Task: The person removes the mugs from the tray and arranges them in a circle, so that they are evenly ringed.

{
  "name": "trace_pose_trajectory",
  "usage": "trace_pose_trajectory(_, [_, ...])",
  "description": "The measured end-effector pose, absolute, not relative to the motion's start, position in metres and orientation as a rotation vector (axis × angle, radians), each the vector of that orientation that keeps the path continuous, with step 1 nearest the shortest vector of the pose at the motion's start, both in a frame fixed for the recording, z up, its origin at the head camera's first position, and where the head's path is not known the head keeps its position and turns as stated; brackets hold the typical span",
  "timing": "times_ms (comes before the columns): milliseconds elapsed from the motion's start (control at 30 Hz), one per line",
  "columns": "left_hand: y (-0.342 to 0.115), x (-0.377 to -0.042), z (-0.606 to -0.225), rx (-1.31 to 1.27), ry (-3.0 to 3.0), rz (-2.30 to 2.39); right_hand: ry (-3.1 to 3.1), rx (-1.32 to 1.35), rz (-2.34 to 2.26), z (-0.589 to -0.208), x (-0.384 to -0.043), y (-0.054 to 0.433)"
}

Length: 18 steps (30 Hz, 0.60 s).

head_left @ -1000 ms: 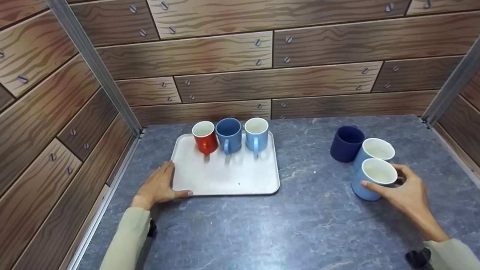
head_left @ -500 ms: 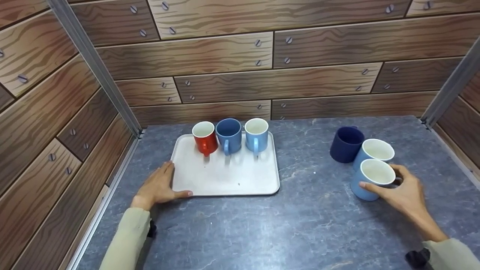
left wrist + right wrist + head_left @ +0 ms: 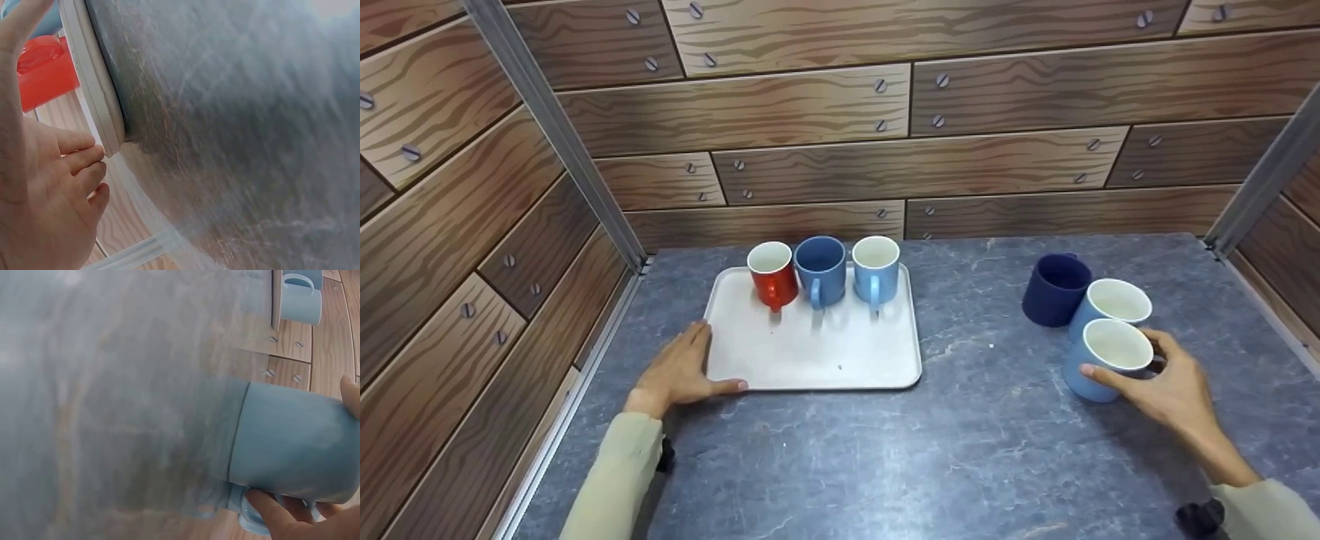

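Observation:
In the head view my left hand (image 3: 679, 371) rests at the near left corner of a white tray (image 3: 810, 360), fingers along its left side and thumb at the front edge. The left wrist view has the fingertips right at the tray's rim. Over on the right, my right hand (image 3: 1174, 382) holds a light blue mug (image 3: 1082, 379) with a white inside, thumb on the near wall and fingers at the handle side. It stands upright on the table. Just behind it are a second light blue mug (image 3: 1080, 319) and a navy mug (image 3: 1046, 304).
Along the tray's back stand a red mug (image 3: 776, 289), a mid-blue mug (image 3: 825, 283) and another light blue mug (image 3: 885, 277), handles facing me. Wood-pattern walls (image 3: 810, 112) enclose the grey marbled table (image 3: 900, 457) at the back and sides.
The right hand and the mug it holds have shifted very slightly left. The left hand stays at the tray's corner.

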<state>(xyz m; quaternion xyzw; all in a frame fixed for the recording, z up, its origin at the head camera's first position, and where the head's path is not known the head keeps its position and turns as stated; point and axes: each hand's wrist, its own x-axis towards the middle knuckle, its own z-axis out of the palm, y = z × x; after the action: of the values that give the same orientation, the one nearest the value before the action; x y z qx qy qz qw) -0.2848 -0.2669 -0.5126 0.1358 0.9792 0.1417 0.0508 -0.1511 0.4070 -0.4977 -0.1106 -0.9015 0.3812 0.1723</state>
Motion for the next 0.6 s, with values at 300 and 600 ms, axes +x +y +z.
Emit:
trace_pose_trajectory(300, [-0.267,-0.284,-0.512,0.415,2.979,0.439,-2.612,-0.296,1.069,-0.479,-0.138,0.407])
trace_pose_trajectory(600, [-0.267,-0.284,-0.512,0.426,2.980,0.417,-2.445,-0.201,1.042,-0.450,-0.138,0.390])
